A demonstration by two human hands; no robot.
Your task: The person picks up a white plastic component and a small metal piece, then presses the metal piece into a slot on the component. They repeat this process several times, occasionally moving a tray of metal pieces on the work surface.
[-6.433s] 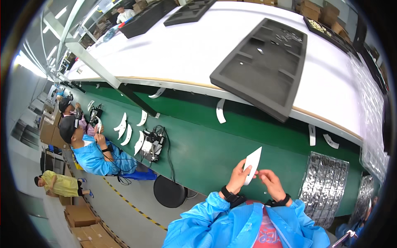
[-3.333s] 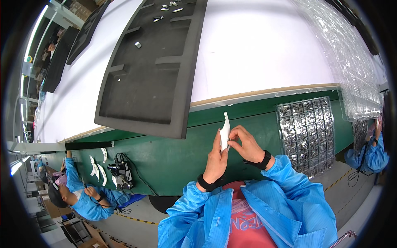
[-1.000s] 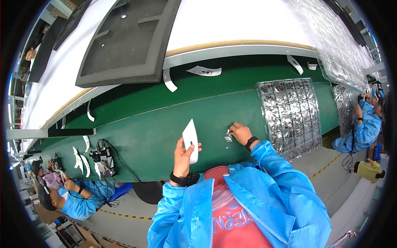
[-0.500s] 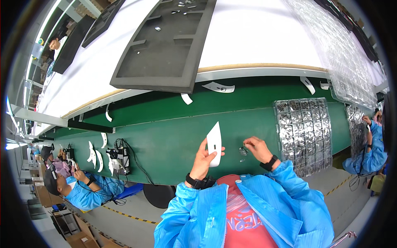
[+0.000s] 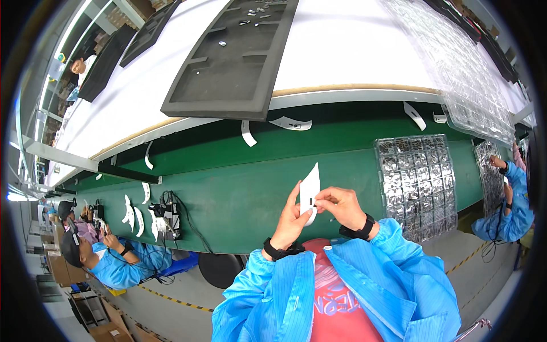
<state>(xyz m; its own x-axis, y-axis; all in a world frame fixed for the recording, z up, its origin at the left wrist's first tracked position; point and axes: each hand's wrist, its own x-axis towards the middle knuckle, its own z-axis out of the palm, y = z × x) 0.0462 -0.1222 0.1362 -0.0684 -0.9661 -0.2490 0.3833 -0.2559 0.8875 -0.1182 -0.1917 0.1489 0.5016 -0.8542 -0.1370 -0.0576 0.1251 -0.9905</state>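
Note:
A white, curved, pointed plastic panel [image 5: 310, 183] with a small dark slot stands tilted upward in my left hand [image 5: 289, 222], fingers behind it and thumb on its lower part. My right hand [image 5: 345, 206] is closed in a pinch against the panel's right edge, beside the slot. A tiny dark piece shows at those fingertips; its kind is too small to make out. To the right of my hands, a clear plastic tray [image 5: 416, 188] with many compartments holds small shiny parts on the green surface.
More white panels [image 5: 292, 123] lie along the green belt under the shelf. On the shelf rest a black foam tray [image 5: 219, 111] with small parts and clear blister trays [image 5: 456, 68]. A device with cables [image 5: 164, 216] stands left. Co-workers in blue sit on both sides.
My right hand has moved left from the small metal pieces on the table to the panel. My left hand has shifted slightly right with the panel. The belt panels appear further left.

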